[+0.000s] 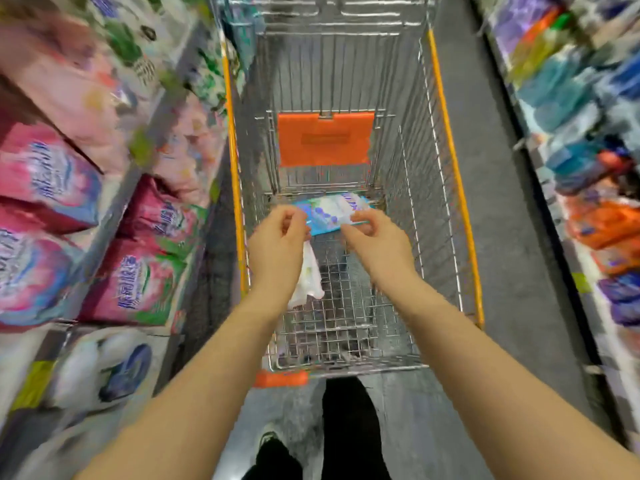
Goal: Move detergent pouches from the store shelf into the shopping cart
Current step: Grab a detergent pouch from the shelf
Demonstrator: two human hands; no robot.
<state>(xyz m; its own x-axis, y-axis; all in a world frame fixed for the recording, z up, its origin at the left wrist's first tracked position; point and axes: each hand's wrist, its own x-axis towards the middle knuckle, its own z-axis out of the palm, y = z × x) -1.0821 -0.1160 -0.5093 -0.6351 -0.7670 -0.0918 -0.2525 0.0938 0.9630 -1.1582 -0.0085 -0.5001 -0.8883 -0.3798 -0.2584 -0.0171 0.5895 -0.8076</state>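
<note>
Pouch (332, 211): blue, flat, held level over the cart (453, 174) just below the orange flap (325, 140), probably for lowering inside.
Left hand (277, 240): fingers curled, pinching the pouch's left edge.
Right hand (375, 242): pinching the right edge likewise.
White wrapper (308, 275): hangs under the left hand, hold unclear.
Pink pouches (138, 282): on the shelf (116, 213).

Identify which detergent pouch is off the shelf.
The light-blue pouch, pinched by the left hand and right hand over the cart; the pink pouches sit on the left shelf.
</note>
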